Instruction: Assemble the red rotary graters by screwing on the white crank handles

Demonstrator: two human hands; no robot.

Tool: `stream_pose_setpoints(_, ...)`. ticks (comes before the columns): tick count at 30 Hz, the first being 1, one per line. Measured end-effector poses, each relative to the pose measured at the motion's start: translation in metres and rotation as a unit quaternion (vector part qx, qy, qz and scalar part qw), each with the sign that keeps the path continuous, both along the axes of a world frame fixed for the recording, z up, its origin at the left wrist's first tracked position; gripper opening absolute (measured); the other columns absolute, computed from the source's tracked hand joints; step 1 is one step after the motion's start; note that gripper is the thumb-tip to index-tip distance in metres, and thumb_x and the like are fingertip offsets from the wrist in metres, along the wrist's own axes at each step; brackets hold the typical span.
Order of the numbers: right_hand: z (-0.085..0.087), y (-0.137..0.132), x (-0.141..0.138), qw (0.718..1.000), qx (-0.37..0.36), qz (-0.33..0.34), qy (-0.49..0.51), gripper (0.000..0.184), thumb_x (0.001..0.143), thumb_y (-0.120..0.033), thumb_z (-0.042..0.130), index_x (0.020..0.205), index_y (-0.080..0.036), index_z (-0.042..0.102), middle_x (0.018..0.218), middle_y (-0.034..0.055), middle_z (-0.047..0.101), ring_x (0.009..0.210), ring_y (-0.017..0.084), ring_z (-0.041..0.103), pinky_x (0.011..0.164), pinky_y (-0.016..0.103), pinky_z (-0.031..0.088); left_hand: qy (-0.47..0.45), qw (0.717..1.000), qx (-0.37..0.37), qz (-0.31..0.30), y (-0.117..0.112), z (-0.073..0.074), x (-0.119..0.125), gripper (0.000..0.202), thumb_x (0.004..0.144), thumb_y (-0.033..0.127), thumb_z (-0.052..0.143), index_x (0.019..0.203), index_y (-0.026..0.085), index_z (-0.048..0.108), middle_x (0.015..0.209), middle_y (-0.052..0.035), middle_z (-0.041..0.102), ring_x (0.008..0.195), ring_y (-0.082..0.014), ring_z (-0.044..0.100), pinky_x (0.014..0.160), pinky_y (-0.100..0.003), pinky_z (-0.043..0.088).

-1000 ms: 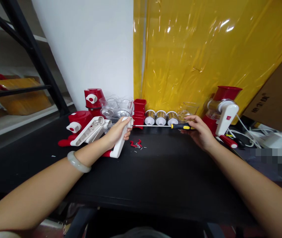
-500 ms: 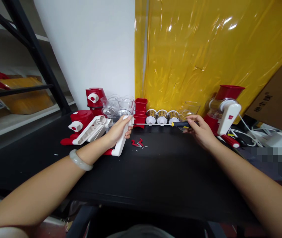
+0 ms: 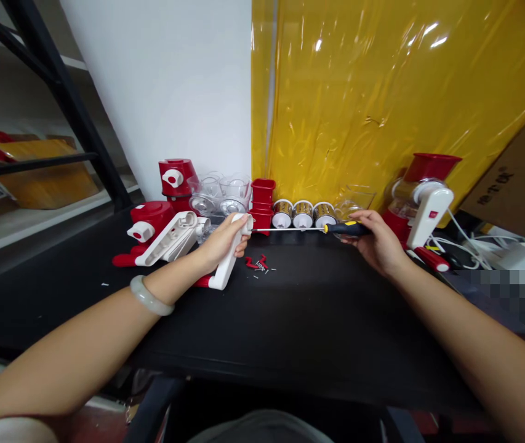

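My left hand is closed around a white plastic grinder body with a red foot, propped on the black table. My right hand grips the black and yellow handle of a long screwdriver. Its thin shaft lies level and its tip meets the top of the white body by my left fingers. A small heap of red clips and screws lies on the table just below the shaft.
Red and white grinder parts and clear cups stand at the back left, beside a red hopper and three metal drums. An assembled grinder and white cables sit right. Yellow film hangs behind.
The screwdriver and my right hand have shifted slightly right and up, the tip staying at the white body. My left hand keeps its hold.
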State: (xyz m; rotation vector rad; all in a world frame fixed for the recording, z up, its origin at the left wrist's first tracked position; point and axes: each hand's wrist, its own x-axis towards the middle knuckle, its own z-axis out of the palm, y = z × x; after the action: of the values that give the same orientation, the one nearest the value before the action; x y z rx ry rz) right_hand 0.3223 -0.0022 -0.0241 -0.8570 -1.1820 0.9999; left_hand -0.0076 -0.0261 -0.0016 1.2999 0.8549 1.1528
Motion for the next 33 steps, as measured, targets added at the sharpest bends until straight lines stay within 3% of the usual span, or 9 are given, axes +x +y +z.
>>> stream_pose_setpoints(3,-0.003,0.004,0.002,0.998,-0.010,-0.032,-0.051,0.047,0.083,-0.072,0.056,0.085,-0.025,0.060,0.067,0.0000,0.062,0.055,0.018,0.063,0.052,0.034,0.052,0.003,1.000,0.001,0.013,0.001,0.000,0.000,0.023,0.096,0.040,0.054,0.088,0.021,0.044,0.068,0.0041,0.046,0.044,-0.0076,0.040,0.042,-0.020,0.029)
stream_pose_setpoints(7,-0.004,0.001,0.005,0.981,0.019,-0.072,-0.179,0.057,0.086,-0.079,0.046,0.083,-0.024,0.062,0.047,-0.0026,0.052,0.040,0.016,0.051,0.044,0.031,0.043,0.001,1.000,0.007,0.009,0.000,0.003,0.000,0.025,0.095,0.040,0.055,0.086,0.022,0.041,0.067,0.0041,0.046,0.044,-0.0075,0.040,0.042,-0.020,0.029)
stream_pose_setpoints(13,-0.001,-0.003,0.004,0.973,0.038,-0.082,-0.211,0.048,0.084,-0.073,0.059,0.082,-0.024,0.063,0.048,-0.0035,0.052,0.042,0.014,0.049,0.044,0.028,0.041,0.006,1.000,0.002,0.010,-0.001,0.005,0.000,0.023,0.096,0.039,0.055,0.088,0.022,0.042,0.066,0.0045,0.046,0.043,-0.0073,0.039,0.043,-0.021,0.029)
stream_pose_setpoints(18,-0.002,0.001,0.003,0.987,0.046,-0.050,-0.148,0.035,0.079,-0.059,0.072,0.088,-0.027,0.064,0.077,-0.0006,0.062,0.056,0.013,0.057,0.053,0.029,0.050,-0.013,1.000,-0.009,0.012,0.003,0.001,-0.002,0.025,0.094,0.040,0.058,0.087,0.022,0.043,0.065,0.0040,0.046,0.044,-0.0072,0.040,0.044,-0.021,0.028)
stream_pose_setpoints(21,-0.001,0.000,0.001,0.994,0.020,-0.036,-0.104,0.030,0.075,-0.050,0.076,0.090,-0.027,0.064,0.091,0.0001,0.061,0.065,0.013,0.059,0.056,0.028,0.053,-0.018,1.000,-0.013,0.015,0.005,0.000,-0.003,0.025,0.095,0.040,0.057,0.087,0.021,0.043,0.065,0.0038,0.046,0.044,-0.0070,0.039,0.043,-0.020,0.028)
stream_pose_setpoints(27,0.004,-0.009,-0.003,0.999,-0.010,0.000,-0.046,0.030,0.064,-0.029,0.075,0.092,-0.027,0.065,0.087,-0.0012,0.059,0.070,0.013,0.058,0.059,0.026,0.052,-0.005,1.000,-0.002,0.013,0.002,0.000,-0.002,0.024,0.095,0.039,0.057,0.089,0.022,0.043,0.067,0.0043,0.046,0.044,-0.0071,0.040,0.042,-0.019,0.029)
stream_pose_setpoints(30,0.004,-0.010,-0.002,0.999,-0.004,0.014,-0.034,0.032,0.062,-0.026,0.075,0.092,-0.028,0.065,0.084,-0.0015,0.059,0.070,0.013,0.059,0.060,0.027,0.052,0.000,1.000,-0.005,0.020,0.002,0.000,-0.001,0.022,0.096,0.039,0.054,0.089,0.022,0.042,0.067,0.0044,0.047,0.043,-0.0067,0.039,0.042,-0.018,0.029)
stream_pose_setpoints(33,0.002,-0.005,0.000,0.998,0.005,-0.005,-0.065,0.023,0.069,-0.036,0.075,0.089,-0.027,0.065,0.087,0.0000,0.062,0.072,0.016,0.061,0.062,0.031,0.055,0.000,1.000,-0.003,0.016,0.002,0.000,-0.001,0.023,0.096,0.039,0.054,0.089,0.022,0.043,0.067,0.0040,0.047,0.044,-0.0071,0.040,0.042,-0.019,0.030)
